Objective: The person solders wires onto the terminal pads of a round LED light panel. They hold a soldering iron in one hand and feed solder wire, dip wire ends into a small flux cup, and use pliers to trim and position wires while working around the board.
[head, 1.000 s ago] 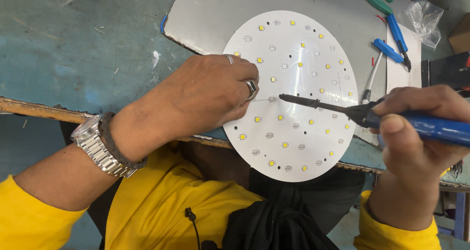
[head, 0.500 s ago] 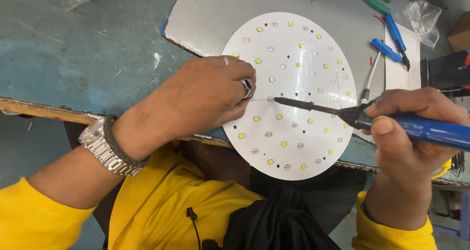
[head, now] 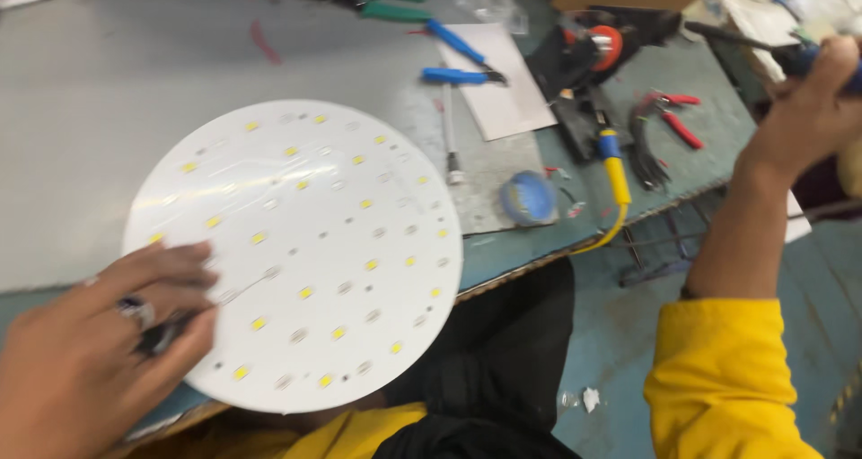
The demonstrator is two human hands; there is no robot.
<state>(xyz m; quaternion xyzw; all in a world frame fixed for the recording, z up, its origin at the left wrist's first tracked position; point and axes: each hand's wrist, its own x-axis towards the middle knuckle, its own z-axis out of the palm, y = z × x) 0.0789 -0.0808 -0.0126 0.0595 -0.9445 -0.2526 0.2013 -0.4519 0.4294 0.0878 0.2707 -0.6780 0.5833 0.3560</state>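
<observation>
A round white board (head: 296,252), flat and glossy and dotted with small yellow and grey chips, lies on the worktop (head: 108,82) with its near part hanging over the front edge toward the person. The left hand (head: 94,356) rests on the board's lower left part, fingers spread flat and slightly bent, pressing down on it instead of gripping; a ring sits on one finger. The right hand (head: 808,91) is lifted well apart from the board, up near the worktop's far right corner, closed around a dark-tipped tool with a blue handle (head: 799,57); only part of that tool shows, so its exact kind is hard to tell. The board thus lies to the left of and below the right hand, and the left hand is by far the nearer, already touching it. Being a disc, the board has no long axis. Beside it toward the right edge stands a small blue roll of tape (head: 527,198), and further right a yellow-and-blue handled iron (head: 614,167) lies along the worktop with its yellow cord drooping over the front edge. Red-handled cutters (head: 673,118) lie near the right edge, blue-handled tools (head: 462,59) on a white sheet, and green-handled pliers (head: 382,1) at the far edge. The worktop's surface is worn, scuffed grey-green.
</observation>
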